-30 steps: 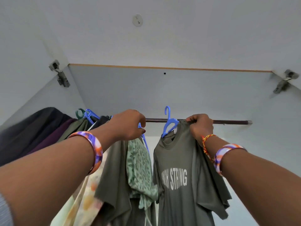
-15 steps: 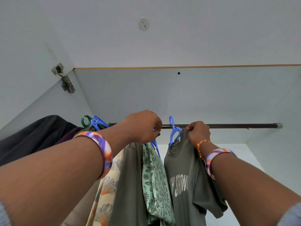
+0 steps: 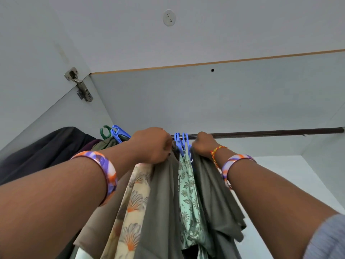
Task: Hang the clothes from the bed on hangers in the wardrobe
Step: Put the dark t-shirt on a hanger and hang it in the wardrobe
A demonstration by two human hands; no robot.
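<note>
A dark wardrobe rail (image 3: 270, 132) runs across the cupboard. Several garments hang from it on blue hangers (image 3: 182, 142). My right hand (image 3: 204, 145) grips the shoulder of an olive T-shirt (image 3: 214, 195) on its hanger, pressed against a green floral top (image 3: 187, 193). My left hand (image 3: 152, 144) is curled over the tops of the hanging clothes at the rail, by another olive garment (image 3: 162, 202) and a cream floral one (image 3: 132, 206). What its fingers hold is hidden.
Dark clothes (image 3: 46, 152) are bunched at the left end with a green hanger hook (image 3: 104, 131). The rail's right half is bare. A metal hinge (image 3: 80, 86) sits on the left wall. The wardrobe top panel (image 3: 205, 98) is close above.
My right hand has slid the olive T-shirt leftward along the rail until it sits against the green floral top. The printed front has turned out of sight. The view has shifted right.
</note>
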